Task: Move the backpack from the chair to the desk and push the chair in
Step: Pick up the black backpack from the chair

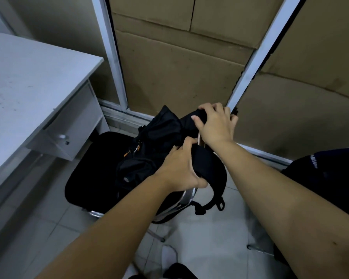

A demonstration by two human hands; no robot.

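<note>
A black backpack [149, 150] with small orange zipper tabs sits on a black office chair [93, 168] below me. My left hand [179, 170] grips a black shoulder strap near the chair's chrome back frame [186, 198]. My right hand [216, 123] is closed over the top of the backpack, farther from me. The grey desk [28, 81] stands to the left, its top bare, with a drawer under it. Most of the chair's back is hidden under the bag and my hands.
Cardboard sheets [179, 67] behind white window frames [111, 47] fill the wall ahead. A dark bag or garment [330, 178] lies at the right edge. The floor is pale tile; a chair leg [155, 236] and my white shoe [169, 258] show below.
</note>
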